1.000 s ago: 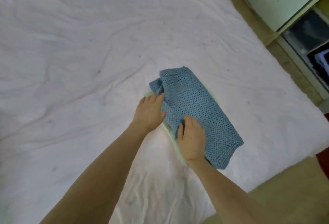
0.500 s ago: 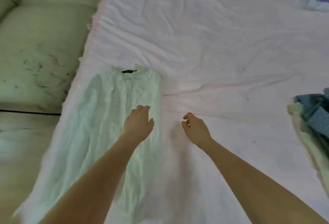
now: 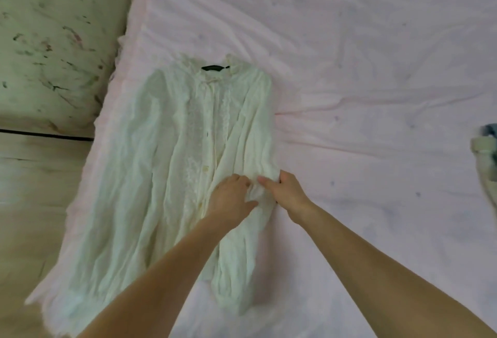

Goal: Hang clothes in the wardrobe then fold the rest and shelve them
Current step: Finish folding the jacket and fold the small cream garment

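A rumpled pale pink sheet (image 3: 363,69) covers the bed and fills most of the view, creased in long ridges. To the left of the bed stands a pale, scuffed padded surface (image 3: 53,42) marked with dark streaks – below it runs light wooden flooring (image 3: 32,176). A white blouse (image 3: 166,163) lies flat near the sheet's left edge, collar and dark label away from the person (buttons run down its front). Both hands meet on its right side: the left hand (image 3: 231,198) rests on the cloth with fingers curled into it, while the right hand (image 3: 285,190) pinches a fold at the edge. At the far right edge, a blurred bit of folded clothes (image 3: 486,147) – blue and pale – is well apart from the blouse
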{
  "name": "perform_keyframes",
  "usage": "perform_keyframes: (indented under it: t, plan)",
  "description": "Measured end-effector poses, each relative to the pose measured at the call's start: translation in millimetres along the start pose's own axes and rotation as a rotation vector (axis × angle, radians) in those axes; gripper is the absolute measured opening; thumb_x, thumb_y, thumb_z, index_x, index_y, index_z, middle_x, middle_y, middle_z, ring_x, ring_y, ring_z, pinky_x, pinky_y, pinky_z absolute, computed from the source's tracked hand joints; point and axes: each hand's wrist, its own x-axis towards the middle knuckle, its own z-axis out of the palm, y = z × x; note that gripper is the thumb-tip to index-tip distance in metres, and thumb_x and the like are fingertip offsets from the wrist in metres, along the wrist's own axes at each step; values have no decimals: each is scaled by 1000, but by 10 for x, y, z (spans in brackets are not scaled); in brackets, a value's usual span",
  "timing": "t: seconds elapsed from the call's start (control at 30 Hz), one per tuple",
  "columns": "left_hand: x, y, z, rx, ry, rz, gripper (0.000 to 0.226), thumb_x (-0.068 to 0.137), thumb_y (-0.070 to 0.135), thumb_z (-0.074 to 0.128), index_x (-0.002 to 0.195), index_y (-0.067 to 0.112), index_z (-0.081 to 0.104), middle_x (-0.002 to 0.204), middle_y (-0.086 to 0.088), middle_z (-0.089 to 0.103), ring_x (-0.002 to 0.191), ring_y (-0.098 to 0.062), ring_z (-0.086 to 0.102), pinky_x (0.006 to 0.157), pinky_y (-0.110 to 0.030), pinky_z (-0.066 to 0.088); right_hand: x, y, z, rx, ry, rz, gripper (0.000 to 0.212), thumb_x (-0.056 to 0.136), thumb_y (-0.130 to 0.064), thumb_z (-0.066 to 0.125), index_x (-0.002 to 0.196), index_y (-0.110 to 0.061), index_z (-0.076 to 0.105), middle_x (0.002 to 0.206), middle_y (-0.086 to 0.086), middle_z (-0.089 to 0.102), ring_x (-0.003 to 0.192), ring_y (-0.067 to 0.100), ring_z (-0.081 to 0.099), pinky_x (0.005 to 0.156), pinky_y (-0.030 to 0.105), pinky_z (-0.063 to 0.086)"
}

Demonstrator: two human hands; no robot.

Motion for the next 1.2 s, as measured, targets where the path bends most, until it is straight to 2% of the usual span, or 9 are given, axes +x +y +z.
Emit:
perform_keyframes:
  t: [0.07, 0.13, 0.23, 0.33, 0.53, 0.63, 0.77, 0.93, 1.2]
  plan:
    - [65, 60, -39, -170, 11, -55, 20, 91, 36, 60, 89, 17, 58, 79, 4, 56, 78, -18, 58, 67, -29, 43, -74, -82, -106, -7, 4, -45, 19, 92, -26, 62, 105, -11, 65, 90, 3, 70, 72, 13, 67, 59, 25, 53]
    - [121, 90, -91, -414, -35, -44, 31, 92, 39, 57, 80, 10, 58, 66, -2, 53, 63, -17, 50, 61, -32, 40, -127, -162, -251, 46, 28, -52, 22, 90, -28, 64, 99, -7, 65, 79, 4, 68, 59, 14, 61, 49, 25, 46]
    - [47, 236, -200, -773, -74, -43, 42, 88, 51, 56, 87, 10, 66, 76, -9, 63, 69, -26, 59, 71, -39, 47, -187, -296, -484, 256, 2, -51, 27, 90, -27, 65, 108, -7, 66, 97, 5, 73, 85, 19, 70, 70, 28, 54]
    - [-62, 483, -237, -1261, -80, -165, 28, 97, 32, 55, 108, 11, 71, 105, -12, 72, 101, -30, 68, 94, -43, 52, -264, -357, -605, 390, -52, 7, 31, 88, -38, 63, 103, -11, 59, 109, 0, 70, 98, 17, 67, 77, 30, 52]
    - [-76, 805, -271, -1791, -147, -146, 32, 100, 4, 42, 129, 2, 55, 121, -22, 63, 106, -31, 64, 86, -41, 56, -593, -300, -665, 323, -340, 60, 52, 81, -38, 72, 124, -11, 58, 110, 5, 70, 99, 22, 67, 86, 35, 54]
    - [-35, 988, -194, -1717, -132, -155, 35, 96, -5, 45, 129, 1, 54, 121, -20, 64, 105, -26, 65, 88, -33, 56, -657, -323, -802, 75, -145, 39, 35, 78, -26, 78, 109, -14, 67, 99, 4, 73, 92, 20, 70, 89, 42, 56]
    - [124, 1354, -157, -1636, -149, -96, 33, 94, -3, 52, 126, 4, 53, 116, -11, 65, 100, -19, 65, 88, -28, 55, -634, -419, -1269, -152, 193, -125, 7, 87, -19, 65, 93, -22, 65, 89, -2, 68, 80, 15, 65, 70, 26, 52]
    - [248, 1630, -57, -1001, -16, -51, 30, 94, 3, 54, 122, 11, 58, 116, -3, 62, 99, -19, 60, 86, -31, 52, -454, -276, -1899, -652, 745, -67, 51, 83, -17, 65, 130, -12, 46, 130, 15, 50, 120, 35, 46, 96, 41, 36]
    - [-538, 53, 6, -230, 364, -186, 50, 79, -13, 42, 116, 12, 64, 117, -4, 63, 114, -25, 55, 97, -36, 44, -769, 375, -656, -681, 40, -228, 33, 86, -21, 64, 117, -13, 54, 116, 4, 59, 106, 23, 57, 87, 33, 46]
